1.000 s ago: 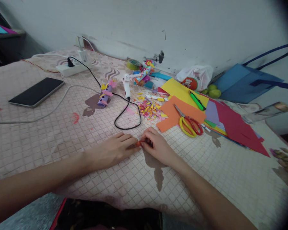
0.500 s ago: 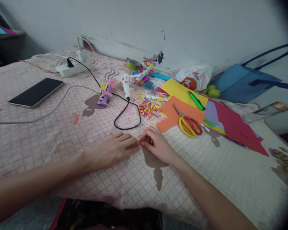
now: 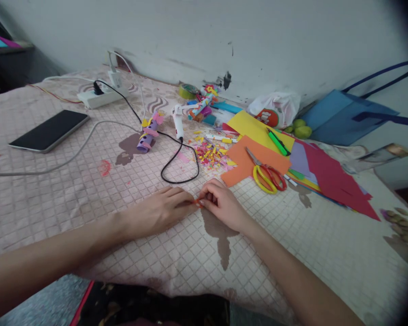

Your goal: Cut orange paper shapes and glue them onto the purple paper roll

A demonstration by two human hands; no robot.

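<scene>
Both hands meet low over the quilted tablecloth (image 3: pixel 177 262). Between the fingertips shows a small orange paper piece (image 3: pixel 196 202), mostly hidden by the fingers. My left hand (image 3: pixel 163 209) is closed, its fingers pinching the left end of that piece. Thumb and index finger of my right hand (image 3: pixel 221 203) pinch the right end, the other fingers curled. Beyond the hands lie a heap of cut paper scraps (image 3: pixel 212 154), a white glue gun (image 3: pixel 178 124) with a black cord, and red-and-yellow scissors (image 3: pixel 267 176) on an orange sheet (image 3: pixel 238 170).
A purple decorated paper roll (image 3: pixel 147 136) lies left of the glue gun. Farther left are a dark tablet (image 3: pixel 51 130) and a power strip (image 3: pixel 104 97). Right of the scissors spread coloured sheets (image 3: pixel 340 181) and a green cutter (image 3: pixel 278 142). A blue bag (image 3: pixel 353 117) leans at the wall.
Less of the orange piece shows between the fingertips, and the left fingers have shifted slightly right. The other things keep their places; the view has moved slightly.
</scene>
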